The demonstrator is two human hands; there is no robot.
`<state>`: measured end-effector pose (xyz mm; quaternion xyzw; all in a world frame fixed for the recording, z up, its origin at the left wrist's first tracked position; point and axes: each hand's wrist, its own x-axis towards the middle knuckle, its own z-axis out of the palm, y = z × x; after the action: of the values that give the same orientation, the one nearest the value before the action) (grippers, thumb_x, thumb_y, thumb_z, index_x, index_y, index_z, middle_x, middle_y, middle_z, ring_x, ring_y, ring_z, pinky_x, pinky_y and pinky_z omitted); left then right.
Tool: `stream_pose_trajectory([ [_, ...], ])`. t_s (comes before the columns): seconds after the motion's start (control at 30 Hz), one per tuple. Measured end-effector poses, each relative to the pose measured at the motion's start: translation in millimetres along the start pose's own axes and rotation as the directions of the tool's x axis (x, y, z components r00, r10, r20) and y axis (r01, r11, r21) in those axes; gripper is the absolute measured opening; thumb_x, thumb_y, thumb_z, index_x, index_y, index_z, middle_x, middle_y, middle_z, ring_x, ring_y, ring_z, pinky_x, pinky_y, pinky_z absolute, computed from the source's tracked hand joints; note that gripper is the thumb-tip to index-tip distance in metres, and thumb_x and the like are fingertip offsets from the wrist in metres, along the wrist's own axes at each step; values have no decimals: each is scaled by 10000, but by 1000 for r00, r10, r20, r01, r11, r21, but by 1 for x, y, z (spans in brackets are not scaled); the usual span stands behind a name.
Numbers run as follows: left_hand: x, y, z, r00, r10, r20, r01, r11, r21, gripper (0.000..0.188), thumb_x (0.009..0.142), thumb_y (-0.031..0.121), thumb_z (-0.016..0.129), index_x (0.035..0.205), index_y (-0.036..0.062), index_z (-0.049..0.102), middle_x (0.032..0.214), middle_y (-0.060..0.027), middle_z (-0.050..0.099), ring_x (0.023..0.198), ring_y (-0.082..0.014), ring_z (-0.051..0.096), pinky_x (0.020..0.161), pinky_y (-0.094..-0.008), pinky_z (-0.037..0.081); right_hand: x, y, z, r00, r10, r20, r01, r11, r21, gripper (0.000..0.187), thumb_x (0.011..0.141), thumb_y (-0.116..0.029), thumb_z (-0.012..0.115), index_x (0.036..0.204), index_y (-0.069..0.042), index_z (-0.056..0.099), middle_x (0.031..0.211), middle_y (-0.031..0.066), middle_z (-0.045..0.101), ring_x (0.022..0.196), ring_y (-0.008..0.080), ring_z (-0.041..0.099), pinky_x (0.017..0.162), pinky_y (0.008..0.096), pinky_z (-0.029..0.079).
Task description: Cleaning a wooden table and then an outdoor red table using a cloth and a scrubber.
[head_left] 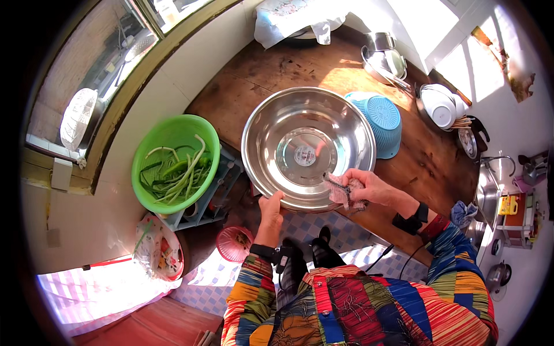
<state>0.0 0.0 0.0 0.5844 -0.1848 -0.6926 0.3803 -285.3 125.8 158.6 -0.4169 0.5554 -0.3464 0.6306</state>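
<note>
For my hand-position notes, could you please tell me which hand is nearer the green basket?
Left. The left hand is at the near rim of the steel basin, right of the green basket; the right hand is farther right, holding a pink cloth.

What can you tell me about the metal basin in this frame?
The basin is wide, round and shiny, looks like steel, and has a rolled rim and stepped, reflective inner walls. A round pale label sits at its centre. Its open side faces the camera, over the wooden counter; exact tilt is unclear. The left hand grips the near rim; the right hand holds a pinkish cloth at the near-right rim.
</note>
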Motion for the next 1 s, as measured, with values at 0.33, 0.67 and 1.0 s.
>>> stream_pose_trajectory([
  [0.33,44,42,41,995,75,-61,-81,990,-119,241,619,-32,547,857,-57,520,810,-106,574,620,-241,602,532,-368,552,-87,117,-78,912,108,-396,-79,993,89,285,698,32,539,966,-54,497,830,50,576,731,109,575,629,246,482],
  [0.67,162,83,51,994,107,-10,-108,983,-148,137,606,-20,572,713,21,496,695,-71,538,565,-213,564,501,-330,506,-63,202,-84,742,325,-586,-346,935,82,251,710,-11,530,951,-78,511,680,71,589,532,133,547,467,278,428],
  [1.0,223,138,48,962,262,71,-259,964,-60,282,852,245,580,981,-3,550,942,-123,582,815,-207,571,737,-277,507,-12,161,-55,636,84,-767,-83,996,40,387,697,-87,617,1065,-41,508,913,81,610,764,166,599,674,313,499],
])
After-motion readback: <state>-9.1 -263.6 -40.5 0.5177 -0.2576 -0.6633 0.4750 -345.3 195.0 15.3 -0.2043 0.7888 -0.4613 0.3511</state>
